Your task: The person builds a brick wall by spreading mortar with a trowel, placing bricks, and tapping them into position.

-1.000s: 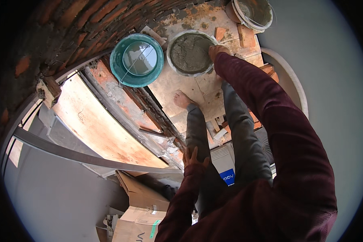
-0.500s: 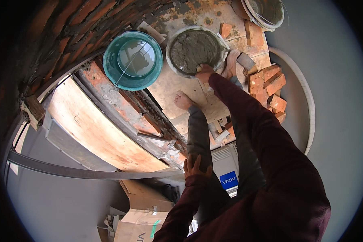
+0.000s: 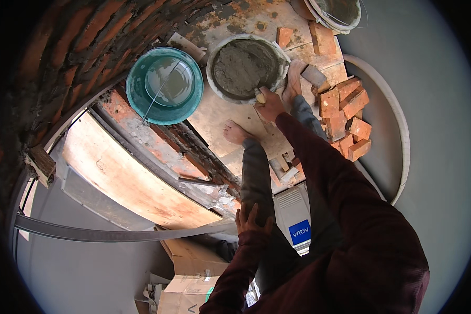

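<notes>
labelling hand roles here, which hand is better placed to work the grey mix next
Probably the right hand: it grips a pale handle by the rim of the bucket of grey mix. The left hand rests on the left leg, farther away.

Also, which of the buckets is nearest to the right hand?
The mortar-filled bucket: the right hand is at its near edge. The teal bucket to its left and the pale bucket at upper right stand farther off.

Left: teal bucket (image 3: 135, 89), liquid inside, wire handle across the opening. Right: piled red bricks (image 3: 357, 103). Near left: open cardboard box (image 3: 196, 264). Far left: brick wall (image 3: 70, 47).
</notes>
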`<state>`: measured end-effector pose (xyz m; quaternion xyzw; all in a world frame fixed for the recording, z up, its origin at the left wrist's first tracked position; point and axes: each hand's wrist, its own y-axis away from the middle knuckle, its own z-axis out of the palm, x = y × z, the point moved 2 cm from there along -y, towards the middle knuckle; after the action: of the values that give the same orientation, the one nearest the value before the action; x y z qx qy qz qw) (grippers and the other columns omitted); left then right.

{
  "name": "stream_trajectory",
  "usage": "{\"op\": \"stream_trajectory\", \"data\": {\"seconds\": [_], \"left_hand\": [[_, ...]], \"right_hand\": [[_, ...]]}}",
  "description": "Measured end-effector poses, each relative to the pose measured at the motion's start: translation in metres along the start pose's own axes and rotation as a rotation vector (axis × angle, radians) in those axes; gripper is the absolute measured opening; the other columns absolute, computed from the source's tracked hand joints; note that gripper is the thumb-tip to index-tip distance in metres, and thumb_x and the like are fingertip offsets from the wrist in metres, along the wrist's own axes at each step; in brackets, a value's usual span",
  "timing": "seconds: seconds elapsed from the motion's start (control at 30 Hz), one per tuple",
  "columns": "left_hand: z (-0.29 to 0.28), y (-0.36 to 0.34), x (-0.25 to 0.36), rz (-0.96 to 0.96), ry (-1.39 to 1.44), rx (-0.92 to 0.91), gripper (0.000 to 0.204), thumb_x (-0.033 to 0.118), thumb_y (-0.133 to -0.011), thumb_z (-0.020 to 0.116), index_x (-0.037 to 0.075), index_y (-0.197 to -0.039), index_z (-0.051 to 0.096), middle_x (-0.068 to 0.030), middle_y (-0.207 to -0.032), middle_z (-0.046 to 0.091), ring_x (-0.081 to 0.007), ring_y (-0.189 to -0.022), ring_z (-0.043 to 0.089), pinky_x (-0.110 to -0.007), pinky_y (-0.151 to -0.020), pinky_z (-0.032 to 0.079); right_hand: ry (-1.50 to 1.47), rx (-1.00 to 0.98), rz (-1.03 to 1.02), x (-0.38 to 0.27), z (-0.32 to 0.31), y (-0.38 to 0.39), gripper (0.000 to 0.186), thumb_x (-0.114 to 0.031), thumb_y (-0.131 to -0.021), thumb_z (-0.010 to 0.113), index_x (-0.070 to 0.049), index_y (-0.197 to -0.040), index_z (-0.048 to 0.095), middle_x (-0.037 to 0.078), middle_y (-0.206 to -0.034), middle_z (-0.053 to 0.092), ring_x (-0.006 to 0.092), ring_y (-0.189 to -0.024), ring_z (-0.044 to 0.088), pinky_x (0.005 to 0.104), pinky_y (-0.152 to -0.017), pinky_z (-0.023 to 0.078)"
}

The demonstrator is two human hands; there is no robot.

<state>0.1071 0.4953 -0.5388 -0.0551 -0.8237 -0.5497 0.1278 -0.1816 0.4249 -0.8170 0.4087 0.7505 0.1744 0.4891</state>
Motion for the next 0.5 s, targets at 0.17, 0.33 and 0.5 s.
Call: {"op": "stream_trajectory", "data": {"seconds": [0.17, 0.33, 0.5], "left_hand": [[-0.016, -0.002, 0.003, 0.029, -0.004, 0.015, 0.073, 0.036, -0.070, 0.079, 0.015, -0.134, 0.054, -0.0205, -0.148, 0.033, -0.0420, -0.136, 0.030, -0.048, -0.112, 0.031], [-0.026, 0.000, -0.001, 0.138, 0.072, 0.048, 0.081, 0.038, -0.073, 0.077, 0.007, -0.140, 0.044, -0.0267, -0.146, 0.032, -0.0454, -0.135, 0.030, -0.048, -0.113, 0.029], [-0.025, -0.024, -0.031, 0.302, -0.114, 0.055, 0.087, 0.055, -0.078, 0.066, 0.007, -0.144, 0.038, -0.0287, -0.146, 0.034, -0.0429, -0.137, 0.030, -0.050, -0.115, 0.024]], "right_hand": [[0.007, 0.090, -0.093, -0.008, -0.033, 0.027, 0.060, -0.021, -0.075, 0.067, 0.004, -0.127, 0.051, 0.028, -0.120, 0.059, 0.0375, -0.116, 0.057, 0.0394, -0.098, 0.045], [0.010, 0.017, -0.190, -0.079, -0.103, 0.161, 0.057, -0.025, -0.073, 0.068, 0.007, -0.119, 0.054, 0.031, -0.111, 0.060, 0.0448, -0.106, 0.058, 0.0456, -0.090, 0.047], [-0.021, 0.020, -0.243, -0.254, -0.251, 0.318, 0.064, -0.025, -0.079, 0.064, 0.006, -0.131, 0.044, 0.034, -0.119, 0.055, 0.0451, -0.115, 0.054, 0.0443, -0.098, 0.044]]}}
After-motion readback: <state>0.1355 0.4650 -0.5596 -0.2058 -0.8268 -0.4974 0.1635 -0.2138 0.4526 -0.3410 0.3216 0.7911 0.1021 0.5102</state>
